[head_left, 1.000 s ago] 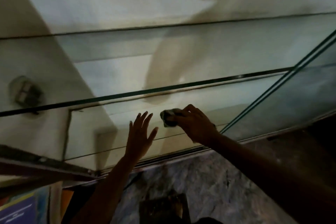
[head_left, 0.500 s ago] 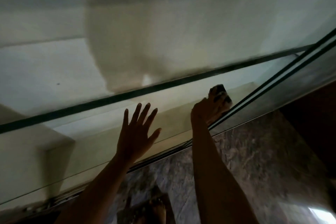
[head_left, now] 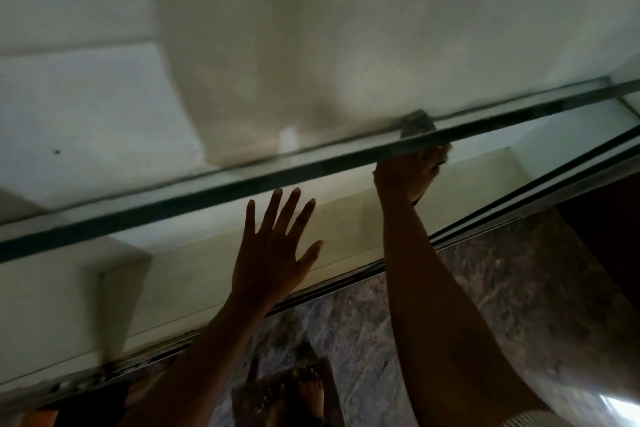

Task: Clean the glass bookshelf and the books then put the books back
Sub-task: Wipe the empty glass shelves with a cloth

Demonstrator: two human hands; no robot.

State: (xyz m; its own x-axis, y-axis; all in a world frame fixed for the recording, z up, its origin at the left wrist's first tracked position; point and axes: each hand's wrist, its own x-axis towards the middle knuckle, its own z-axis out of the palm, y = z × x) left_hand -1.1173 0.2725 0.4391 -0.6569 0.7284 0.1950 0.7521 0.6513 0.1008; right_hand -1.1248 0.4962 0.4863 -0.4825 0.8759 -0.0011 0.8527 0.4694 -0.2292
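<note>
The glass shelf (head_left: 207, 194) bears a grey cloth (head_left: 417, 122).

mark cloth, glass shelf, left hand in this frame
crumpled grey cleaning cloth (head_left: 417, 123), head view, bunch above the shelf edge
dark-edged glass shelf (head_left: 207, 193), head view, front edge
open left hand (head_left: 268, 265), head view, back of hand

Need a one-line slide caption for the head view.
Person's right hand holds a cloth against the glass shelf edge, left hand spread open lower down.
</note>
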